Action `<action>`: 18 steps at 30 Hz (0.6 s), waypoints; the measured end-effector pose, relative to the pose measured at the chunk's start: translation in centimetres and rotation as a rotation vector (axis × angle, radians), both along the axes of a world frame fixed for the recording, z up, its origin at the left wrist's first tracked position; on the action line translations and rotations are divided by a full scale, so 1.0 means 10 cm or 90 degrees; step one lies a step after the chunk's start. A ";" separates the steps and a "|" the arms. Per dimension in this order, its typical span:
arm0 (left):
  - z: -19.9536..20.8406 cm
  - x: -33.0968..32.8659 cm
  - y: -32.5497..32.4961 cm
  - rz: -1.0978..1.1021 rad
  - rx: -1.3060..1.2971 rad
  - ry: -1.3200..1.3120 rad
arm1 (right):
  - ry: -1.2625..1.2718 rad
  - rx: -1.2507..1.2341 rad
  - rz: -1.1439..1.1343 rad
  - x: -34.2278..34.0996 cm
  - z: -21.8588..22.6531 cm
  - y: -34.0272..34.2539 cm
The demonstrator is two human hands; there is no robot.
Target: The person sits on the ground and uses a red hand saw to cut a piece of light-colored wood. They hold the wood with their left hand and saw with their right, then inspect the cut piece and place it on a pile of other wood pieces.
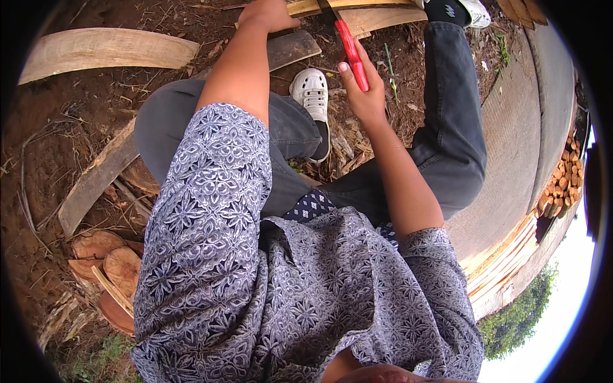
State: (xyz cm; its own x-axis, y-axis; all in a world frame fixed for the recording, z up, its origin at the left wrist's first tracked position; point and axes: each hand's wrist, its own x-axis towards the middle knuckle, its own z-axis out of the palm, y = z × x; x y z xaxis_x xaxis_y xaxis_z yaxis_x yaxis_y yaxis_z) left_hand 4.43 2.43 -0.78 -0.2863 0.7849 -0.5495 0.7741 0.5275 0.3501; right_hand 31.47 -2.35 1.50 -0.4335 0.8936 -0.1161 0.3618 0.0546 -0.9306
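At the top edge, my left hand (267, 15) bears down on a pale wooden strip (310, 7) and grips it; part of the hand is cut off by the frame. My right hand (367, 89) is closed round the red handle of a blade tool (351, 54). The handle slants up to the left, and its dark flat blade (328, 14) crosses the pale strip to the right of my left hand. The blade's far end is out of the picture. A wider pale board (377, 19) lies just right of the blade, and a grey-brown board (290, 50) below my left hand.
Curved planks (108, 50) and a weathered board (96, 175) lie on brown soil at the left. Cut log rounds (121, 268) sit lower left. My bent legs and white clog (311, 92) frame the work. A huge grey slab-like surface (511, 147) and stacked cut sticks (563, 175) stand right.
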 end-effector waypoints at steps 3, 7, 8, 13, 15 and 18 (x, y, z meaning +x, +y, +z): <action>-0.05 0.00 -0.04 0.018 0.002 -0.016 | -0.030 -0.029 0.013 0.00 0.09 -0.03; -0.02 0.00 -0.01 0.018 0.001 -0.014 | -0.018 0.042 0.035 0.17 -0.19 0.01; -0.01 0.00 0.02 0.013 0.001 -0.014 | -0.043 -0.026 0.029 0.27 -0.29 0.02; -0.09 0.01 0.00 0.004 0.009 -0.002 | -0.076 -0.097 0.005 0.29 -0.15 -0.05; -0.15 -0.02 0.02 0.006 0.018 -0.002 | -0.086 -0.097 -0.009 0.14 0.37 -0.08; -0.08 -0.03 0.02 -0.004 0.016 -0.029 | -0.163 -0.030 0.028 0.40 0.75 -0.16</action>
State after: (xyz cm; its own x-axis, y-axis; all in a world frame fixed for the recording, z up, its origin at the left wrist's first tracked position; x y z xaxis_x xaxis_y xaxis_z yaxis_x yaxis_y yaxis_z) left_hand 4.17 2.60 -1.60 -0.2567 0.8005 -0.5416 0.7597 0.5135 0.3989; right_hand 35.45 -3.97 9.04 -0.4224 0.8658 -0.2683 0.5847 0.0341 -0.8106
